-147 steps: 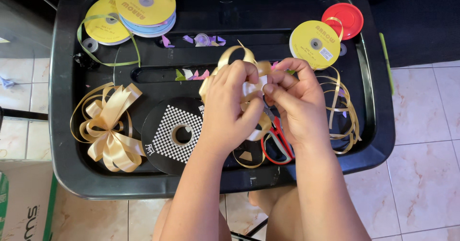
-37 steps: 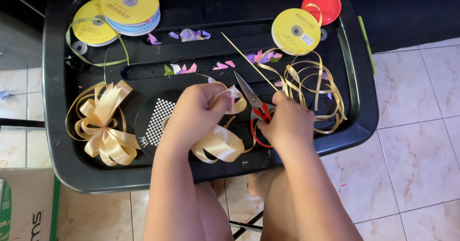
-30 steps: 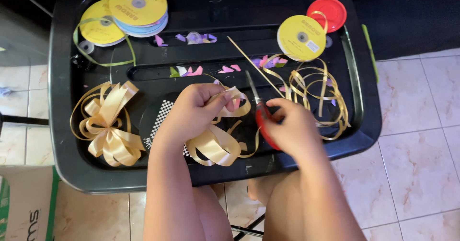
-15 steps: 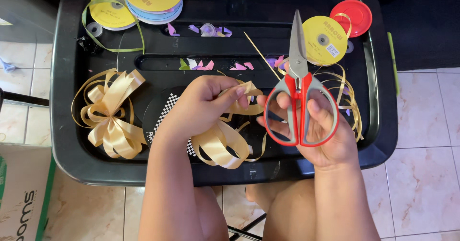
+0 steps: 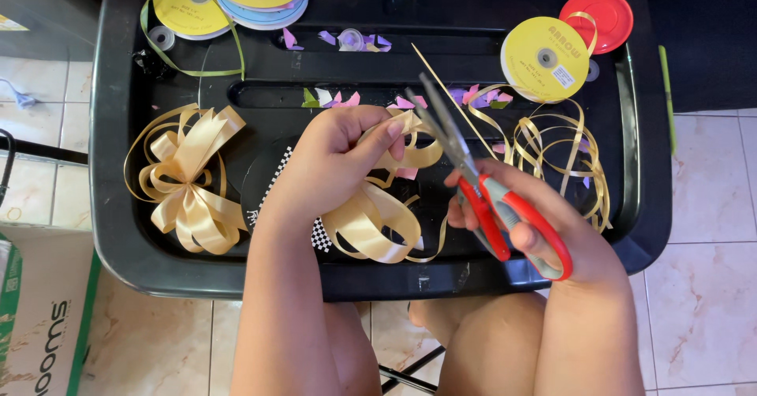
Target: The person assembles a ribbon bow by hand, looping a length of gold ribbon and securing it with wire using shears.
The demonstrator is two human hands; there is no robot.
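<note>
One finished gold bow (image 5: 189,179) lies on the black tray (image 5: 110,207), well to the left of the fingers. The left hand (image 5: 335,159) is closed, pinching the centre of a second, half-formed gold ribbon bow (image 5: 371,215). Just right of those fingertips, the right hand (image 5: 552,230) grips red-handled scissors (image 5: 489,191), blades nearly closed. Judged about halfway: trimming remains.

1. Both forearms are bare: no sleeves reach into view.
2. The left hand (image 5: 335,163) and the right hand (image 5: 552,230) wear no gloves, rings, watch or bracelet.
3. The knees are bare too.
</note>
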